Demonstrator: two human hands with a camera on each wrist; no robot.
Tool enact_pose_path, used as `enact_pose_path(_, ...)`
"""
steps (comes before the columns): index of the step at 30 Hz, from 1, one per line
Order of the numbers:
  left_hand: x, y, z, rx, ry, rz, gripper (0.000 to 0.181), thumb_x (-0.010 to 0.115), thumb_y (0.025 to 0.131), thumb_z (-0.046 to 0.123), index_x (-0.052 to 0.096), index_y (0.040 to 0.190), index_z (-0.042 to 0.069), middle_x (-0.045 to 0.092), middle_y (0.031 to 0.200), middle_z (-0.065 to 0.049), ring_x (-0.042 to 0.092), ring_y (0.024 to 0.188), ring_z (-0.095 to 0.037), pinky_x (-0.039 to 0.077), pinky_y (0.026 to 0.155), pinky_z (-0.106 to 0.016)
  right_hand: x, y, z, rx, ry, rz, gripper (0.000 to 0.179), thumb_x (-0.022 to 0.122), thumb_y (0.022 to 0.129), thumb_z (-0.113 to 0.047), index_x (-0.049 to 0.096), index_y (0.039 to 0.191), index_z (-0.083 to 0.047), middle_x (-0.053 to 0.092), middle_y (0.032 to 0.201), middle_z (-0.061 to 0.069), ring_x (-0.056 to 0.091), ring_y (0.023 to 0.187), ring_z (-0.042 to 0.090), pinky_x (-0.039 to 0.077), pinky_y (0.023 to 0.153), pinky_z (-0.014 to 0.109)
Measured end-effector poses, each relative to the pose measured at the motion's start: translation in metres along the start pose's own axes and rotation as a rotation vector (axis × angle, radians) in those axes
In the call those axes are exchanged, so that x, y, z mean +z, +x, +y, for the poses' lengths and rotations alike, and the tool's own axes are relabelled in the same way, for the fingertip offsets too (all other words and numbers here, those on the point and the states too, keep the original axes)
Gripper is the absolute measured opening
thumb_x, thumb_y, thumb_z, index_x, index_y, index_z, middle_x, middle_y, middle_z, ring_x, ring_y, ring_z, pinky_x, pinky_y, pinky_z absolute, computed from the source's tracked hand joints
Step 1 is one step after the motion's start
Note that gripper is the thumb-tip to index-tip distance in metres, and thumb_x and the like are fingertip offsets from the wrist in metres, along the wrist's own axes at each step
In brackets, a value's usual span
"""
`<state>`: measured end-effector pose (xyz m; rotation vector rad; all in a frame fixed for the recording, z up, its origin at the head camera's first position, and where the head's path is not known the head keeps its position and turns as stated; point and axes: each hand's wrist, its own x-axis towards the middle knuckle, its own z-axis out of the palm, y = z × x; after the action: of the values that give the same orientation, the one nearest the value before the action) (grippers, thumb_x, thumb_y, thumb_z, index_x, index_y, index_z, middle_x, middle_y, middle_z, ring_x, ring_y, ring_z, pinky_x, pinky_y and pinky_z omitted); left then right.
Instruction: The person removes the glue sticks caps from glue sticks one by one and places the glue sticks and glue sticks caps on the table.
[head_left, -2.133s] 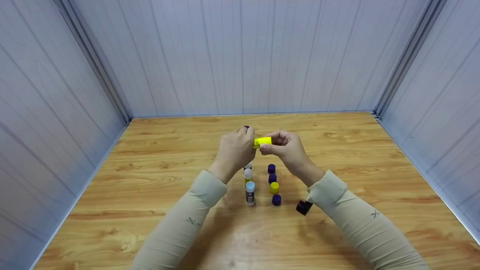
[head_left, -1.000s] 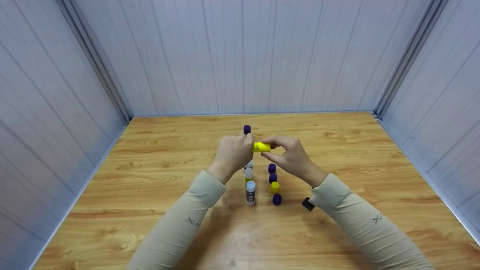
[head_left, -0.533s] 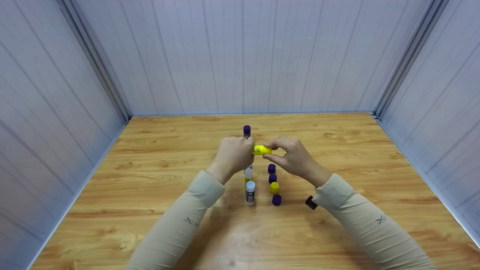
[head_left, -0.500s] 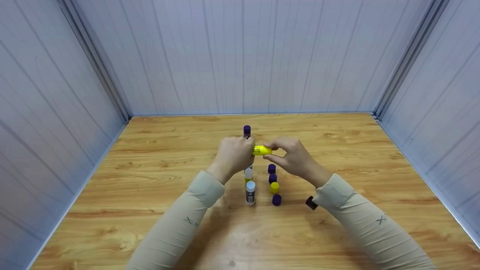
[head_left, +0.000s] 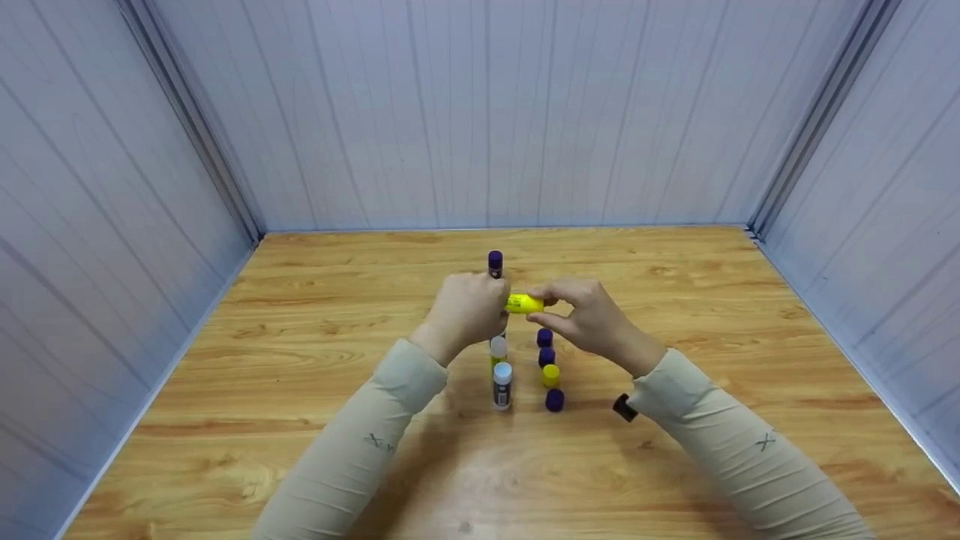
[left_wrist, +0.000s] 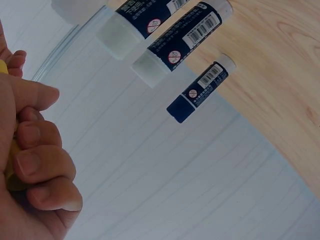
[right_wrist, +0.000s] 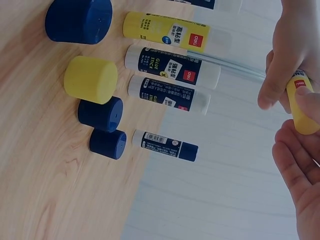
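Left hand (head_left: 469, 311) curls round a yellow glue stick (head_left: 523, 303), right hand (head_left: 589, 319) pinches its end, and a yellow cap (right_wrist: 90, 80) sits between blue caps (right_wrist: 102, 114)!

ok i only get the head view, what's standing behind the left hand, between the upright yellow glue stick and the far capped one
Observer: The right wrist view shows two dark blue glue sticks standing there.
Operator: ok and how's the grip, i just see knuckles
Observer: In the left wrist view, the left hand has its fingers curled round the held yellow glue stick.
Operator: and the far capped stick, any barcode on it
Observer: Yes, the left wrist view shows a barcode on its side.
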<state>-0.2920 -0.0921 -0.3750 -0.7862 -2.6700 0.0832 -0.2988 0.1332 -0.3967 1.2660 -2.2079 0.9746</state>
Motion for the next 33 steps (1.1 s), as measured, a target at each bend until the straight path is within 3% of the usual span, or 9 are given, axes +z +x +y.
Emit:
enact_pose_path(6, -0.004, 0.000, -0.002, 0.004, -0.022, -0.045, 0.019, 0.080, 0.098, 0.027, 0.079, 0.103, 0.009, 0.078, 0.089, -0.007, 0.073, 0.072, -0.023, 0.066, 0.068, -0.043, 0.001, 0.001, -0.001, -0.013, 0.010, 0.001, 0.024, 0.085, 0.093, -0.004, 0.079, 0.116, 0.002, 0.082, 0.106, 0.015, 0.077, 0.090, 0.028, 0.066, 0.081, 0.046)
enact_pose_path(28, -0.010, -0.002, -0.007, 0.009, -0.127, -0.149, 0.016, 0.079, 0.097, 0.021, 0.080, 0.101, 0.006, 0.078, 0.089, -0.009, 0.070, 0.072, -0.023, 0.065, 0.070, -0.044, -0.001, -0.002, -0.001, -0.036, 0.018, -0.019, 0.023, 0.085, 0.093, -0.003, 0.078, 0.114, 0.004, 0.082, 0.104, 0.017, 0.078, 0.087, 0.028, 0.067, 0.080, 0.040)
enact_pose_path(33, -0.006, -0.007, -0.028, -0.085, -0.124, -0.129, 0.014, 0.075, 0.090, 0.013, 0.067, 0.080, 0.010, 0.061, 0.072, -0.003, 0.053, 0.064, -0.020, 0.059, 0.063, -0.047, -0.011, -0.013, 0.011, 0.065, -0.033, 0.009, 0.023, 0.084, 0.093, -0.004, 0.079, 0.115, 0.002, 0.082, 0.103, 0.014, 0.078, 0.088, 0.027, 0.066, 0.079, 0.045)
